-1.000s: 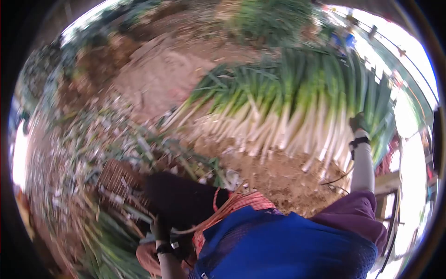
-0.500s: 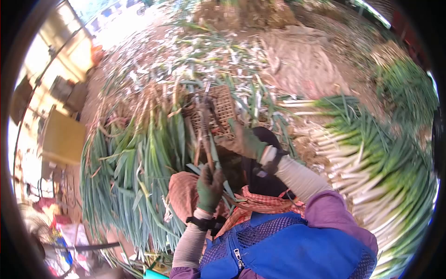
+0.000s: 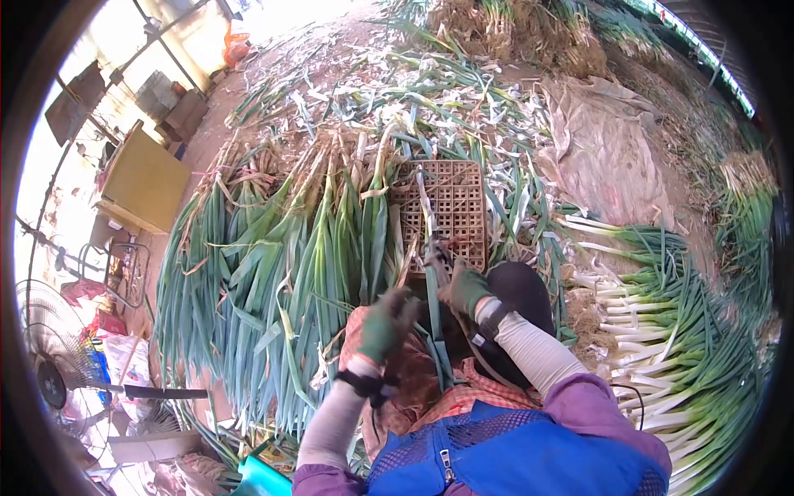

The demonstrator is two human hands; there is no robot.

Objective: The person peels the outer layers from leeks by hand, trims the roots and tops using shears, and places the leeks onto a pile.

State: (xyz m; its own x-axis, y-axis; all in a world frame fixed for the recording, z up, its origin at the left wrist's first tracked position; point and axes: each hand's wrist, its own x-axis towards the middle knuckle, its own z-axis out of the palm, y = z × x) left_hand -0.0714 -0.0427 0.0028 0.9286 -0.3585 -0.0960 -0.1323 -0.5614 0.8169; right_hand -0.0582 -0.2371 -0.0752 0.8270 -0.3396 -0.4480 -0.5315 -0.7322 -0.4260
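My right hand (image 3: pixel 465 289), in a green and dark glove, grips a long leek (image 3: pixel 427 207) near its middle. The pale end of the leek points away over a brown plastic crate (image 3: pixel 463 207), and its green leaves hang down between my knees. My left hand (image 3: pixel 389 322), gloved alike, is raised above my left knee, blurred, so its fingers are hard to read. Untrimmed leeks (image 3: pixel 281 256) with roots and dry leaves lie in a thick row to the left of the crate.
Cleaned white-stemmed leeks (image 3: pixel 662 331) lie piled on the right. Leaf scraps (image 3: pixel 397 91) litter the ground ahead, beside a beige cloth (image 3: pixel 608 149). At left stand a yellowish board (image 3: pixel 145 182) and a fan (image 3: pixel 51 384). More bundles (image 3: pixel 748 198) lie at far right.
My left hand has come away from the leek and moved closer to my left knee. My right hand has closed on the leek. The view has shifted, showing more of the crate.
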